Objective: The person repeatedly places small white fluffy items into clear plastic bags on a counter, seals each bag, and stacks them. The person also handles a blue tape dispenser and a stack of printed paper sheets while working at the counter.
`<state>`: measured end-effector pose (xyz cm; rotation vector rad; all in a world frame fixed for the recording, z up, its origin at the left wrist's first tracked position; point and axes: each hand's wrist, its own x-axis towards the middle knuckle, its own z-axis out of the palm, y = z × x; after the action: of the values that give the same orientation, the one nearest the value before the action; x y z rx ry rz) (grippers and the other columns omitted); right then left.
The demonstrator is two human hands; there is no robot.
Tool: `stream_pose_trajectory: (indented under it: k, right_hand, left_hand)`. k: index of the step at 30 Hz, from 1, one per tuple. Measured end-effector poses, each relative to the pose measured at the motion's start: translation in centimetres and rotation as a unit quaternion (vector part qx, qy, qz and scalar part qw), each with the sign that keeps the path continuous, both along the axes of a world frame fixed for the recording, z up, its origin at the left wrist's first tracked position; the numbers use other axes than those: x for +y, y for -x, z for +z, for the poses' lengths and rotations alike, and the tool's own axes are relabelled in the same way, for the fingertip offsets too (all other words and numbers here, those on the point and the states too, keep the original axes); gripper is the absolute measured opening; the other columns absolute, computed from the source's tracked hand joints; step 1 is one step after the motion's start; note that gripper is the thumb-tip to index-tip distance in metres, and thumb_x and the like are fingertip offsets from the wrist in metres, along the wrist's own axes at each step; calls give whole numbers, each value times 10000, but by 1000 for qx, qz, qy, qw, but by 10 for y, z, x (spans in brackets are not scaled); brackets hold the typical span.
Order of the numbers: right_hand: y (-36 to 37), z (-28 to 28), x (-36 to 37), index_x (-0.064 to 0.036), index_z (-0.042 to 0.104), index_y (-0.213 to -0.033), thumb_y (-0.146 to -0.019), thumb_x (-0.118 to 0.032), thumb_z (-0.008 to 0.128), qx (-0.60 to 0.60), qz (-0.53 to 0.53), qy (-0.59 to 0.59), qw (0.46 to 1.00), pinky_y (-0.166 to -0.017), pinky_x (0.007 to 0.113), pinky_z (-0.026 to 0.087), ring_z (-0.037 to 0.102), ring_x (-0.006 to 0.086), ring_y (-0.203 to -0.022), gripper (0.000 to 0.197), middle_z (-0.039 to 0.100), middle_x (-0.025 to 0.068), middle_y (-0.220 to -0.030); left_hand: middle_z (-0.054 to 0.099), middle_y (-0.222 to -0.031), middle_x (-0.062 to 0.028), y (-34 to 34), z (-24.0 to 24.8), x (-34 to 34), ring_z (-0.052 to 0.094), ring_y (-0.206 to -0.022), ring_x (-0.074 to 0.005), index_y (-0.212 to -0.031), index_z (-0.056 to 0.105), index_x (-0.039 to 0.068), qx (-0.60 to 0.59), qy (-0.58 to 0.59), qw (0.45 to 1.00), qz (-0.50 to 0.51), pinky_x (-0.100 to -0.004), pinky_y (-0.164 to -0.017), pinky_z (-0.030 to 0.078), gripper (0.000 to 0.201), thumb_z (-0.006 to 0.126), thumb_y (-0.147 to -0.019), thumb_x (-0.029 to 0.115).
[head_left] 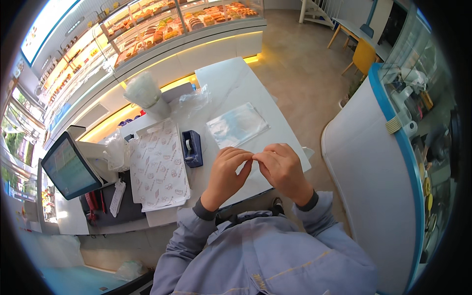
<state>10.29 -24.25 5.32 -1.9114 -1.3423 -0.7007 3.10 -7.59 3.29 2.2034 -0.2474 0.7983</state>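
My left hand [227, 173] and my right hand [285, 169] meet above the near edge of a white marbled counter [282, 142]. Thumb and fingers are pinched on each, and the fingertips touch at the middle. Whatever lies between them is too small or too clear to make out. Just beyond the fingers, a flat stack of clear plastic bags [238, 125] rests on the counter. To the left of my left hand stands a dark blue tape dispenser [192, 150] with a roll in it. Beside that lies a pile of printed white paper sheets [160, 164].
A touchscreen register [72, 164] stands at the left, near a white barcode-reader-like device [118, 197]. Behind the paper is a holder [158, 109] full of clear bags. Crumpled clear plastic [194, 100] lies near it. A lit bread case [191, 29] lines the back; a blue-edged counter [400, 147] curves along the right.
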Motion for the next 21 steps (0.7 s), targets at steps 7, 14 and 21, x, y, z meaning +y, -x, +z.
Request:
stream_pose_trajectory:
  k: [7,14,21]
  right_hand:
    - [3,6,-5,-47,673,-929,-720,28,740,8,-9,13,1000,-697,376,501,613,276,-800,233,648,95,-833]
    - [7,13,-3,-58,679,-913,-687,8,757,8,27,29,999,-705,382,499,614,271,-799,248,647,82,-811]
    - [8,23,-9,-66,680,-869,-663,6,754,-1,39,26,999,-756,374,504,624,253,-825,230,651,57,-794]
  left_hand:
    - [729,-854,-73,2,-1,0,679,-807,-258,-861,720,50,-20,33,999,-2,-360,-801,509,120,743,-749,15]
    - [734,-830,-88,9,-9,0,697,-770,-217,-857,744,44,17,66,997,25,-300,-733,535,159,752,-710,-15]
    - [734,-809,-86,17,-18,0,694,-695,-161,-868,766,54,36,121,990,68,-249,-651,525,156,739,-728,-9]
